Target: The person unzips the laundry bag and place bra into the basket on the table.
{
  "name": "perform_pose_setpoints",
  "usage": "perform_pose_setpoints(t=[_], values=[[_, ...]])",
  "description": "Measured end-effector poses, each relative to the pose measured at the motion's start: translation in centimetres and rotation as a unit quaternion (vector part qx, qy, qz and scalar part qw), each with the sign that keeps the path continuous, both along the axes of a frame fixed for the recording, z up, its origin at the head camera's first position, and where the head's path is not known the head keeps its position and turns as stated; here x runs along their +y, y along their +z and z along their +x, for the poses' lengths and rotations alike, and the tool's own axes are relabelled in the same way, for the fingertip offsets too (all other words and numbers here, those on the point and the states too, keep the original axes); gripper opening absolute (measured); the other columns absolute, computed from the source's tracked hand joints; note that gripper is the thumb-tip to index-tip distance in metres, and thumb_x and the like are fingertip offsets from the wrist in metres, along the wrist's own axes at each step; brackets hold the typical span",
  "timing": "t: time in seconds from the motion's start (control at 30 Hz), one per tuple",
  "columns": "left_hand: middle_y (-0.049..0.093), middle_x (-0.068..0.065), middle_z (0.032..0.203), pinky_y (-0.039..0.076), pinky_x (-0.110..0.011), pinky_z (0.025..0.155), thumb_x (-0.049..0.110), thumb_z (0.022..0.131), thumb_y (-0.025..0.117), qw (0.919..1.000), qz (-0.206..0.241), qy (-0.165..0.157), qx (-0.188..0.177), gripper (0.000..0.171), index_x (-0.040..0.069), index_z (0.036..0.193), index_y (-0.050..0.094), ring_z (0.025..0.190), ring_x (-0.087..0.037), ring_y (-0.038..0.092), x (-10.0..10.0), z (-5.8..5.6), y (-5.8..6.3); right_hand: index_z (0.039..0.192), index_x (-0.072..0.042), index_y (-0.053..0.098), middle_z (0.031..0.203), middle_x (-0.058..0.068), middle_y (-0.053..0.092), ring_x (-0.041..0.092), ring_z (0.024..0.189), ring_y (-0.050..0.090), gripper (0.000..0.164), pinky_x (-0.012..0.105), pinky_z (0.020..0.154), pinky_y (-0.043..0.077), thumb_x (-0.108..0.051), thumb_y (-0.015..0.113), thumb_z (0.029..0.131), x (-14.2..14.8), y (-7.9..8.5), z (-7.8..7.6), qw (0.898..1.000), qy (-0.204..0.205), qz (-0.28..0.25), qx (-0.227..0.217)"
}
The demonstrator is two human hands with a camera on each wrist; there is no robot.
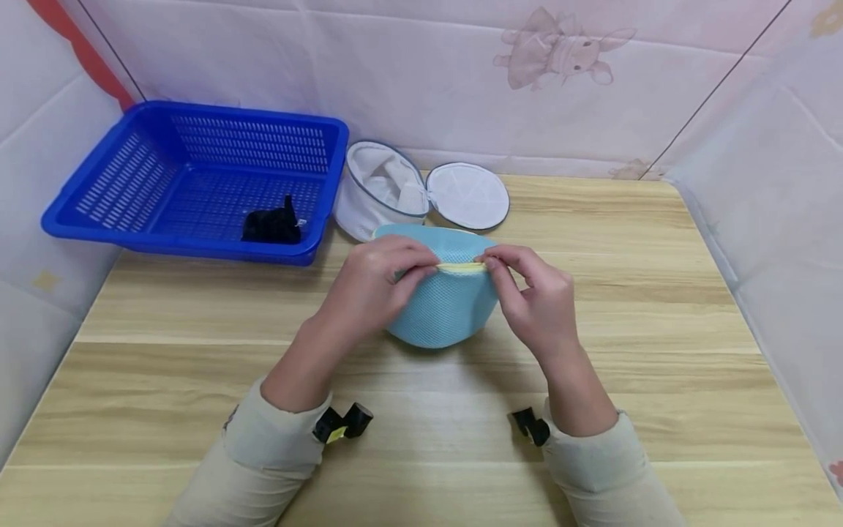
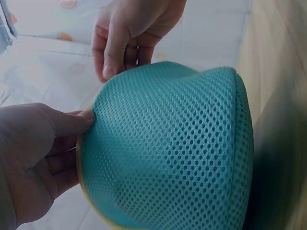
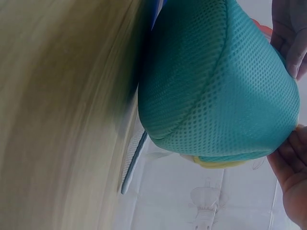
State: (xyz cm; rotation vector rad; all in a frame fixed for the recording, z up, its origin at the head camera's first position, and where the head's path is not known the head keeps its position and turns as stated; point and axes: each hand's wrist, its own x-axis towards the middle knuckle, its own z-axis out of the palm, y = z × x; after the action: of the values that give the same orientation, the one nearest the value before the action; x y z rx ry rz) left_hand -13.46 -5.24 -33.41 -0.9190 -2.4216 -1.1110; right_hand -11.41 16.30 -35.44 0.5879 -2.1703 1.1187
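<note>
A light-blue mesh laundry bag (image 1: 441, 315) with a yellow zipper edge (image 1: 461, 268) stands in the middle of the wooden table. My left hand (image 1: 372, 285) pinches the yellow edge on its left, between thumb and fingers. On the other side, my right hand (image 1: 536, 300) pinches the same edge a short way off. In the left wrist view the mesh wall (image 2: 163, 143) bulges out below both hands. The right wrist view shows the rounded side of the bag (image 3: 220, 105) close over the tabletop; its inside is hidden.
At the back left sits a blue plastic basket (image 1: 66, 227) holding a black cloth item (image 1: 271, 225). Beside it, behind the blue bag, a white mesh laundry bag (image 1: 362, 208) lies with its round lid (image 1: 469, 196) folded out. Patterned sheets (image 1: 421, 80) enclose the table.
</note>
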Motion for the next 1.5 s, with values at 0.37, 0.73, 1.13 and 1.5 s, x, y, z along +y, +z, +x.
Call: perform_pose_setpoints(t=[0.37,0.73,1.13,1.5], values=[[0.07,-0.003,0.095,0.052,-0.026,0.086,0.017,0.085,0.071,0.9998,-0.014,0.013,0.01,0.014,0.008,0.095,0.074,0.095,-0.014,0.062,0.7,0.5,-0.2,0.093,0.003,0.069,0.088,0.008,0.073,0.017,0.09,0.07,0.011,0.021,0.08,0.054,-0.005,0.068,0.085,-0.5,0.1,0.3,0.999,-0.024,0.019,0.02],[0.069,0.0,0.092,0.048,-0.026,0.087,0.017,0.085,0.07,0.9976,-0.039,-0.008,0.056,0.013,0.008,0.094,0.074,0.092,-0.014,0.06,2.4,1.4,-0.6,0.092,0.002,0.07,0.085,0.01,0.071,0.017,0.077,0.068,0.01,0.028,0.069,0.057,-0.004,0.065,0.086,-1.7,0.3,1.0,0.995,-0.002,0.076,0.062],[0.07,0.001,0.089,0.049,-0.024,0.086,0.014,0.084,0.071,0.999,-0.022,0.003,0.04,0.008,0.01,0.091,0.074,0.089,-0.012,0.06,1.8,1.1,-0.1,0.092,0.004,0.07,0.086,0.012,0.072,0.02,0.084,0.07,0.011,0.026,0.08,0.056,-0.004,0.068,0.084,-0.9,0.3,0.6,0.998,-0.024,0.045,0.047],[0.07,0.001,0.091,0.049,-0.022,0.087,0.015,0.084,0.07,0.9999,-0.009,0.004,0.011,0.01,0.01,0.092,0.074,0.093,-0.011,0.06,1.1,0.7,0.2,0.094,0.003,0.07,0.088,0.009,0.073,0.017,0.088,0.07,0.012,0.021,0.081,0.054,-0.005,0.067,0.085,-0.4,0.3,0.3,0.999,-0.023,0.018,0.033]])
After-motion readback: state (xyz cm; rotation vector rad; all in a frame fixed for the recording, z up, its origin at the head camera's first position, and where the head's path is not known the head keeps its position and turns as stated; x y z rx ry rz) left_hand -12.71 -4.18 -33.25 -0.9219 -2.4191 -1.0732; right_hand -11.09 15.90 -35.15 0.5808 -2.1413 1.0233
